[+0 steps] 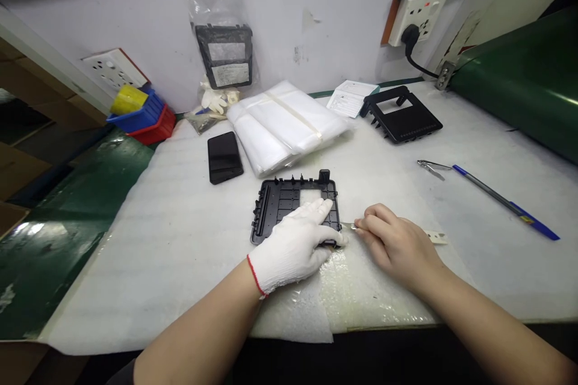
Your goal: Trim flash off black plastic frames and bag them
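Note:
A black plastic panel (289, 195) with ribs, edge clips and a rectangular window lies on the covered bench in front of me. My left hand (300, 240), in a white glove with a red cuff, holds it down, fingers across its right part and thumb at the near right corner. My bare right hand (397, 246) is closed round a small knife. Its thin metal blade (350, 226) points left at the panel's right edge, and its pale handle end (436, 237) sticks out behind my hand. Whether the blade touches the panel I cannot tell.
A phone (224, 157) and a stack of clear plastic bags (289, 126) lie behind the panel. Another black panel (406, 117) rests at the back right, near nail clippers (433, 167) and a pen (501, 198). Blue and red bins (151, 123) stand at left.

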Available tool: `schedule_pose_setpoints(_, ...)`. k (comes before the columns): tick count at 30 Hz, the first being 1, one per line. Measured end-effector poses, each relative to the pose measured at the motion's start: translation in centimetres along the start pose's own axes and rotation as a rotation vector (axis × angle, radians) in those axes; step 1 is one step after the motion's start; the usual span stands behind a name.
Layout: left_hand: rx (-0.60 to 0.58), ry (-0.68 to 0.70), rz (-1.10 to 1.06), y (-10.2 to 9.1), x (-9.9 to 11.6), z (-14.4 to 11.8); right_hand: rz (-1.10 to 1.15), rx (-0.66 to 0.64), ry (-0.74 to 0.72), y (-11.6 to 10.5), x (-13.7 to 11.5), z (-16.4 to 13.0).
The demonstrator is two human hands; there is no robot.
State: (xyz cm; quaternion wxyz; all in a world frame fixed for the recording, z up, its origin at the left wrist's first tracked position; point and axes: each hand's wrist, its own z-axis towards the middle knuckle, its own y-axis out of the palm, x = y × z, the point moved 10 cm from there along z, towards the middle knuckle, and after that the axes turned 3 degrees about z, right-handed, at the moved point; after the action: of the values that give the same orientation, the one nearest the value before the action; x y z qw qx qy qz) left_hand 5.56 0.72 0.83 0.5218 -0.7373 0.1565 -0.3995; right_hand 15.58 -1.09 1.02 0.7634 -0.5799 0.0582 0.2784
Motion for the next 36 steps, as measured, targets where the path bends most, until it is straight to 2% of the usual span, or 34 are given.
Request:
schedule_pose_setpoints(8, 0.000, -0.002, 0.004, 0.0, 0.0, 0.0, 0.025, -0.133, -0.007, 0.9, -0.1, 0.0)
schedule_pose_setpoints(14, 0.015, 0.001, 0.017, 0.0, 0.0, 0.0, -0.023, -0.122, 0.017, 1.2, -0.2, 0.3)
schedule_pose_setpoints(17, 0.029, -0.003, 0.006, -0.1, -0.1, 0.0, -0.032, -0.023, 0.041, 0.3, -0.1, 0.1)
schedule_pose_setpoints(20, 0.071, 0.035, 0.002, -0.6, 0.3, -0.2, -0.162, 0.205, 0.124, -2.0, 0.9, -0.4)
schedule_pose_setpoints(22, 0.139, 0.034, 0.007, -1.4, 0.4, -0.5, -0.281, 0.304, 0.165, -3.0, 1.7, -0.9)
schedule_pose_setpoints(26, 0.329, -0.075, 0.017, -4.2, 0.3, -2.4, -0.377, 0.356, 0.124, -4.4, 2.1, -1.3)
schedule_pose_setpoints(28, 0.438, -0.085, -0.112, -6.0, 0.8, -4.4, -0.374, 0.403, 0.037, -6.0, 0.8, -1.7)
schedule_pose_setpoints(31, 0.521, 0.066, -0.566, -7.6, 2.8, -7.3, -0.209, 0.438, -0.161, -9.5, -3.4, -2.7)
schedule_pose_setpoints(34, 0.426, 0.244, -1.030, -7.4, 5.7, -8.9, -0.042, 0.432, -0.378, -13.1, -8.9, -4.3)
schedule_pose_setpoints(36, 0.321, 0.285, -1.193, -6.4, 7.6, -9.1, 0.003, 0.448, -0.484, -15.0, -12.0, -5.6)
